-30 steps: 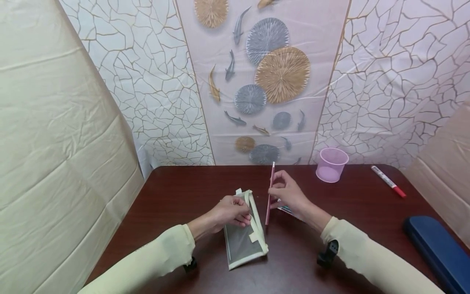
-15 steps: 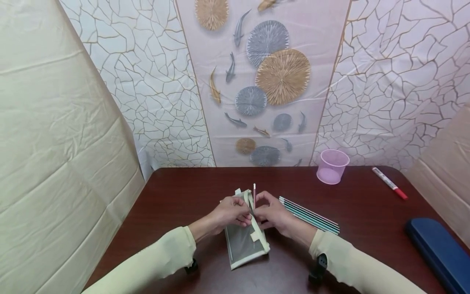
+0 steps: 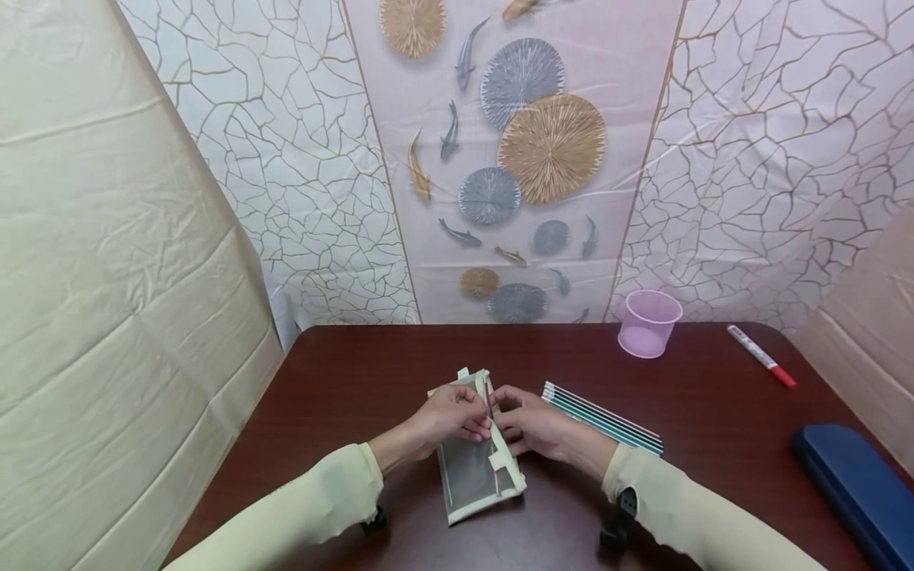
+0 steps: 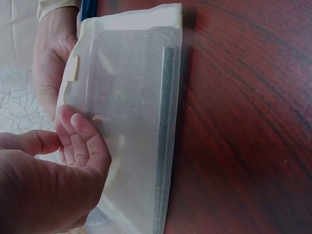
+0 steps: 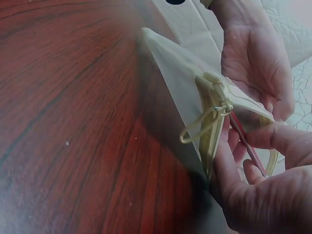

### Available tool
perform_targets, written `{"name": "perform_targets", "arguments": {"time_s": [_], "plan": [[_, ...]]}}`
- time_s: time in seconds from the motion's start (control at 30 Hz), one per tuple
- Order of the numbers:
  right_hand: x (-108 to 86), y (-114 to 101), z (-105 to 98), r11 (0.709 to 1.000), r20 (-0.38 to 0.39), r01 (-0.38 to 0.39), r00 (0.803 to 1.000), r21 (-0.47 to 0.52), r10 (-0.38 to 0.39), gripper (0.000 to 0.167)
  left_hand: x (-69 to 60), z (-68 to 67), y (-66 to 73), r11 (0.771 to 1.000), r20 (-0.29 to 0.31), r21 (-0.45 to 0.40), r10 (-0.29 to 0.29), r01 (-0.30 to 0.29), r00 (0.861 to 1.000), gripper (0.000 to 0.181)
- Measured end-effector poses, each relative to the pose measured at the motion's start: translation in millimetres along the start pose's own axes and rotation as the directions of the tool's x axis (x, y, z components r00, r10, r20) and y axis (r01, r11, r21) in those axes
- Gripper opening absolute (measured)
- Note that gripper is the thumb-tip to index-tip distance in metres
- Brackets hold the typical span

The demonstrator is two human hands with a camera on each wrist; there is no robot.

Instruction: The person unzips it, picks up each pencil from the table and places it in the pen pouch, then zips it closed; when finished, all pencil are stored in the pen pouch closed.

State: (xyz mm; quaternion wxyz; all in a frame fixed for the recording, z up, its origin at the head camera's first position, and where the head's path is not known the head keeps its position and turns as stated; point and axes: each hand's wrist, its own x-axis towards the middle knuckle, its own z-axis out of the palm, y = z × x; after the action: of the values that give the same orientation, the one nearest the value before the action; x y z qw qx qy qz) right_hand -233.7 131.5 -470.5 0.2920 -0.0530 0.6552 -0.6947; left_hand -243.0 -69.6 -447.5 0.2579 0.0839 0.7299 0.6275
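Pencil pinched in my right hand, pouch gripped by my left hand. Best slid lengthwise, clear of zipper.

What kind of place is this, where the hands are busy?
Probably a little indoor desk corner: there's a dark wood-look table, a row of pencils and a mesh pouch on it, and patterned wall covering behind.

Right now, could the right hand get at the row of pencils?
Probably yes, once the right hand releases the red pencil it pinches: the row of pencils lies close by, nothing seen on top.
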Motion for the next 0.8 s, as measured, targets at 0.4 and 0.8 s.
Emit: {"name": "perform_targets", "arguments": {"time_s": [0.4, 0.8], "plan": [[-1.7, -1, -8, 0.989, -0.075, 0.057, 0.995, -0.139, -0.068, 0.040, -0.7, 3.4, -0.1, 1.000, 0.023, -0.022, 0.018, -0.017, 1.000, 0.004], [-1.9, -2, -13, 0.977, -0.090, 0.095, 0.990, -0.189, -0.113, 0.040, -1.2, 5.5, -0.6, 1.000, 0.050, -0.016, 0.015, -0.014, 0.999, 0.006]]}}
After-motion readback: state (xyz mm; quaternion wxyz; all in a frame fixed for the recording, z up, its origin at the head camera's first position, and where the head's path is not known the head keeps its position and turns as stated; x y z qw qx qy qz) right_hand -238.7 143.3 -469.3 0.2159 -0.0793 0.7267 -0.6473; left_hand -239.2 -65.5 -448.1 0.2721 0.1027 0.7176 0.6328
